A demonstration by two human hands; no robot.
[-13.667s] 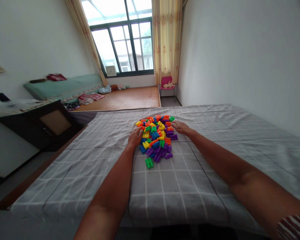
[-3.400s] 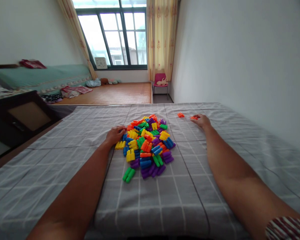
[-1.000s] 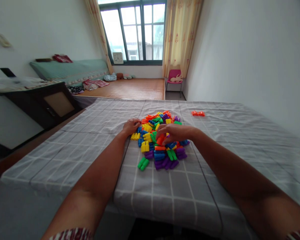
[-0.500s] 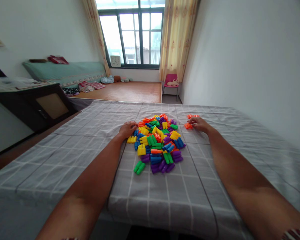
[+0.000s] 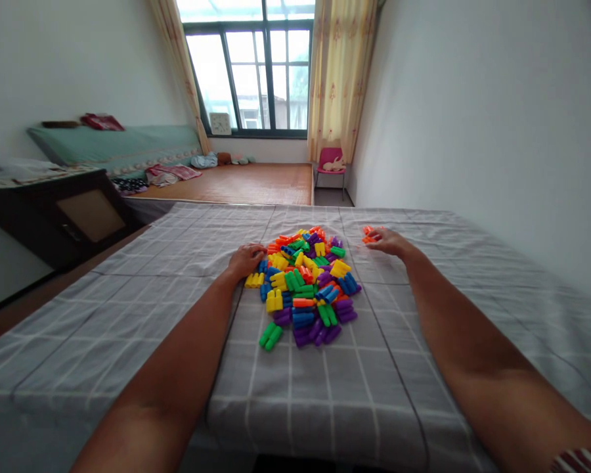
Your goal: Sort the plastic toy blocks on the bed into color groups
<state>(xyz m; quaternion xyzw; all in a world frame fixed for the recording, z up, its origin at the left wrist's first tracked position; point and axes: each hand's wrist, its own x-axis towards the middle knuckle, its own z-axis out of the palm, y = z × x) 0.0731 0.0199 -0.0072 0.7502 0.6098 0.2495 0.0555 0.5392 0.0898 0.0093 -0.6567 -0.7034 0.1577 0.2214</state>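
A pile of plastic blocks [image 5: 303, 282] in yellow, green, blue, purple and orange lies on the grey checked cloth [image 5: 345, 387]. At the pile's left edge rests my left hand [image 5: 247, 258], its fingertips touching the orange and blue blocks there; whether it grips one is too small to tell. Right of the pile, my right hand [image 5: 387, 242] has its fingers closed on an orange block [image 5: 369, 239]. More orange shows just behind those fingers. A green block [image 5: 270, 336] lies at the pile's near left side.
Beyond the cloth-covered table is a low bed platform [image 5: 256, 182] with clothes on its left. A dark cabinet [image 5: 86, 213] stands at the left, a pink chair [image 5: 330, 161] at the back, and a white wall [image 5: 482, 112] on the right.
My right hand has brought the near orange block up toward the other orange pieces. The whole view has shifted slightly. My left hand stays at the pile's left edge.
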